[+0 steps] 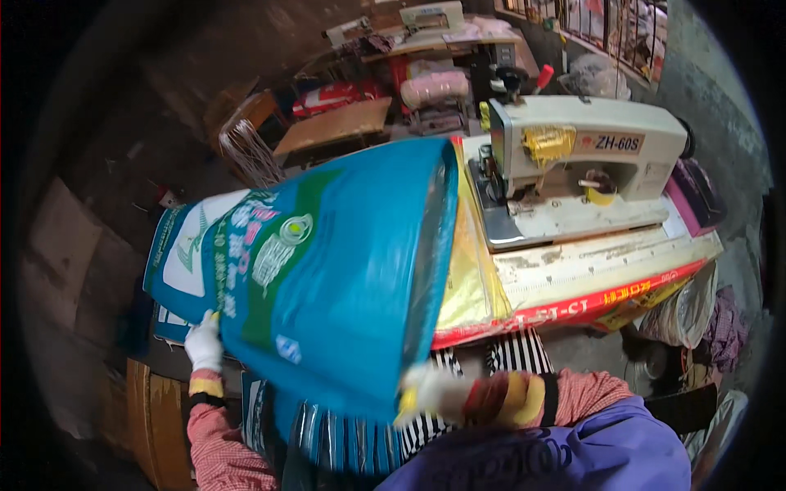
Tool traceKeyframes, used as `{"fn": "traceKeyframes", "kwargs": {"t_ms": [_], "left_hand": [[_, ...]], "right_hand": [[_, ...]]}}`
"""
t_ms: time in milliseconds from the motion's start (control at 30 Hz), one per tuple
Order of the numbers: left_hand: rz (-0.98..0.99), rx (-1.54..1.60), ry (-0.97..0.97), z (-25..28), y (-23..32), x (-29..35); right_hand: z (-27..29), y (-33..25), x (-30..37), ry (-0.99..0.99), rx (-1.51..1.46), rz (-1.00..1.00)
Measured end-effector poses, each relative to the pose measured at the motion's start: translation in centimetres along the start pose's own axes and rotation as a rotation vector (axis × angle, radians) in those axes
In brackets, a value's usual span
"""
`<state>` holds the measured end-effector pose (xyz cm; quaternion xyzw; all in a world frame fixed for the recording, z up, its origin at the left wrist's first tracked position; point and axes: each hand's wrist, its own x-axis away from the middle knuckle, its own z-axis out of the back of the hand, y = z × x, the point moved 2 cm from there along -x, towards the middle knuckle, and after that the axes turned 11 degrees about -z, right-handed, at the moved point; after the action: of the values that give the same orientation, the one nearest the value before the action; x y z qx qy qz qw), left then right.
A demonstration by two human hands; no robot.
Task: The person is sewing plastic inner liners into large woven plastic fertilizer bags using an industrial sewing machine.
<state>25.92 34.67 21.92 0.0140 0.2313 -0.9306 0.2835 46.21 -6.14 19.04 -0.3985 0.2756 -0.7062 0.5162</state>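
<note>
A large blue printed plastic sack (pixel 360 237) with green and white patches lies slanted across the worktable, its mouth end to the right and its far end to the left. My left hand (pixel 205 345), in a white glove with yellow fingertips, pinches the sack's near edge toward its left end. At the near corner of the mouth, my right hand (pixel 434 394) is closed on the edge; its glove is smeared by motion. More blue sacks (pixel 336 438) lie in a stack under it, close to my lap.
A white sewing machine (pixel 589 164) stands on the table to the right, with a yellow tape roll (pixel 600 193) within its arm. A purple box (pixel 696 196) sits beside it. Red and yellow sacking (pixel 565 309) covers the table's front edge. Behind are a wooden board (pixel 336 127) and another sewing table (pixel 442 41).
</note>
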Motion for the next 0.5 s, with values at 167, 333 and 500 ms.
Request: {"fn": "traceKeyframes", "kwargs": {"t_ms": [167, 333, 500], "left_hand": [[0.612, 0.891, -0.020, -7.5, -12.2, 10.6], [0.572, 0.937, 0.065, -4.1, -3.5, 14.2], [0.633, 1.775, 0.123, 5.7, 13.4, 18.1]], "right_hand": [[0.4, -0.9, 3.1, -0.214, -0.090, 0.591], [13.4, -2.2, 0.3, 0.483, -0.255, 0.248], [16.8, 2.4, -9.1, 0.399, 0.485, -0.092]]}}
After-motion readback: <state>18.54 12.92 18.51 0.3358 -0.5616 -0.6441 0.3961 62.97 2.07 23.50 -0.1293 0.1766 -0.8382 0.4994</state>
